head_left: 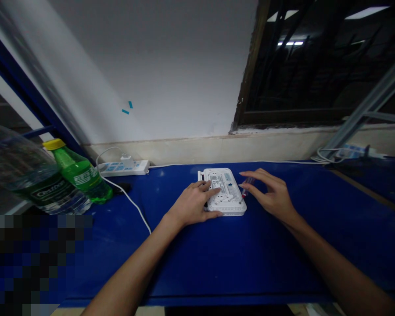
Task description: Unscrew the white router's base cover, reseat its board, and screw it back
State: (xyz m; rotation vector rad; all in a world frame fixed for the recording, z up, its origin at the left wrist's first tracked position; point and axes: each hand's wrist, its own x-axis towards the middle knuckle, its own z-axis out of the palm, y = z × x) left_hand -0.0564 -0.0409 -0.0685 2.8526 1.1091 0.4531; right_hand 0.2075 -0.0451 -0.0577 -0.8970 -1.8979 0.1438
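Observation:
A white router lies on the blue table with its labelled, vented underside facing up. My left hand holds it from the left, fingers across the label side and thumb along the near edge. Pinched between the thumb and fingers of my right hand is a small screwdriver with a clear handle and a red part low down. It leans, its lower end at the router's near right corner. Whether the tip sits in a screw is too small to tell.
At the left stand a green soda bottle with a yellow cap and a large water bottle. Behind them a white power strip lies by the wall, its white cable running forward. Another power strip is at the far right.

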